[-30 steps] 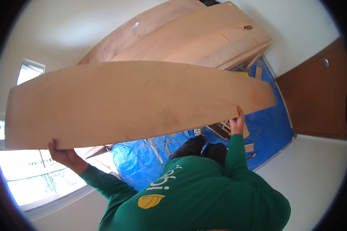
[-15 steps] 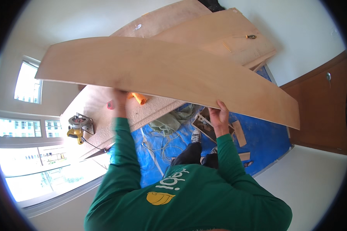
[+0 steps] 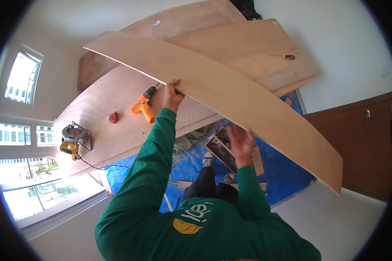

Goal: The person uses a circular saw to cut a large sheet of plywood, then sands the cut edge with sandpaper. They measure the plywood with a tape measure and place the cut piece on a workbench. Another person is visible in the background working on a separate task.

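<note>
Clock read from the middle of my head view, twelve pointing away from the wearer.

Left hand (image 3: 173, 96), eleven: fingers clamped on the near edge of a thin, bowed wood panel (image 3: 222, 87). Right hand (image 3: 241, 145), between three and four, blurred: fingers apart, no grip that I see. It sits right by the same edge; whether a fingertip touches, I cannot tell.

Panel runs slantwise from ten to between three and four, curved side toward one. Progress, my judgement: shaping looks done, the outline being a clean bow; the handling is partway, panel up in hand and not yet set down. No fixings show on its upper face, so any fastening appears left undone. Underside hidden from me.

Next out, ten: orange drill (image 3: 143, 106) lying on the wooden surface (image 3: 126, 135), bit toward the panel's edge. Nine: red tape measure (image 3: 113, 117), then circular saw (image 3: 74, 138), both down and out of hand.

Beyond the panel, one: pale board (image 3: 244, 39), bearing a screwdriver (image 3: 288, 56); redder board (image 3: 187, 17) at twelve. Whether the panel touches either, I cannot tell.

Four: tray of tools (image 3: 218, 152) on blue sheeting (image 3: 285, 187). Outermost, three: brown door (image 3: 357, 139).
</note>
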A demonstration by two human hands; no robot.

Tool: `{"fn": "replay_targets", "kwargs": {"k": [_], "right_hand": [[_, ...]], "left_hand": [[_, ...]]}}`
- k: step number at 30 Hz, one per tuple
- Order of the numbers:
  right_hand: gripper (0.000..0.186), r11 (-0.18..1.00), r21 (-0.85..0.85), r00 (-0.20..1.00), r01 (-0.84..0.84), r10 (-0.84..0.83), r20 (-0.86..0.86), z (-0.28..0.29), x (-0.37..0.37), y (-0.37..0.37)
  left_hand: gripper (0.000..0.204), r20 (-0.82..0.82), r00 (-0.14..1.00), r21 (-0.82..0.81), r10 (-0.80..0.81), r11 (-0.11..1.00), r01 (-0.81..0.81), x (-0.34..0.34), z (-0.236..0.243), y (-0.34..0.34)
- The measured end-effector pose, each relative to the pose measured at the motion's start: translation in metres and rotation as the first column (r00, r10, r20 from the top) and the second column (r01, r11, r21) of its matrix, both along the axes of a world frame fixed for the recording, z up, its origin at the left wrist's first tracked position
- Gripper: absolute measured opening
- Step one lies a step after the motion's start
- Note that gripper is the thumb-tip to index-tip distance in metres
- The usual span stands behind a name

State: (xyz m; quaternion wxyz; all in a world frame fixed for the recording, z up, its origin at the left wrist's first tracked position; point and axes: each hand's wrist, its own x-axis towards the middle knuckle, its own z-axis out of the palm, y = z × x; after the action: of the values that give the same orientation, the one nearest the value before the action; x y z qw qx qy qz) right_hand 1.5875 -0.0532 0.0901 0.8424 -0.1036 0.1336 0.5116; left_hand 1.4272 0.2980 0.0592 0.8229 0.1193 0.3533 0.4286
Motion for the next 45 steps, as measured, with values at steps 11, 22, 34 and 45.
{"fn": "replay_targets", "kwargs": {"k": [11, 22, 34, 45], "right_hand": [[0.046, 0.775, -0.44, 0.891, 0.454, -0.397, 0.22, -0.018, 0.137, -0.239], [0.041, 0.921, -0.336, 0.981, 0.195, -0.186, 0.062, -0.069, 0.044, -0.176], [0.057, 0.549, -0.754, 0.644, -0.361, 0.731, 0.224, 0.007, -0.045, -0.371], [0.051, 0.061, -0.864, 0.844, 0.5, 0.189, 0.502, 0.114, -0.031, -0.824]], "left_hand": [[0.037, -0.158, 0.981, -0.039, -0.117, 0.993, 0.112, 0.02, -0.041, 0.086], [0.08, -0.804, 0.589, 0.388, -0.085, 0.676, 0.627, 0.033, 0.013, -0.195], [0.065, -0.873, 0.487, 0.485, -0.006, 0.079, 0.871, 0.056, 0.077, -0.432], [0.094, -0.316, 0.405, -0.237, -0.858, 0.484, 0.842, 0.11, -0.004, -0.706]]}}
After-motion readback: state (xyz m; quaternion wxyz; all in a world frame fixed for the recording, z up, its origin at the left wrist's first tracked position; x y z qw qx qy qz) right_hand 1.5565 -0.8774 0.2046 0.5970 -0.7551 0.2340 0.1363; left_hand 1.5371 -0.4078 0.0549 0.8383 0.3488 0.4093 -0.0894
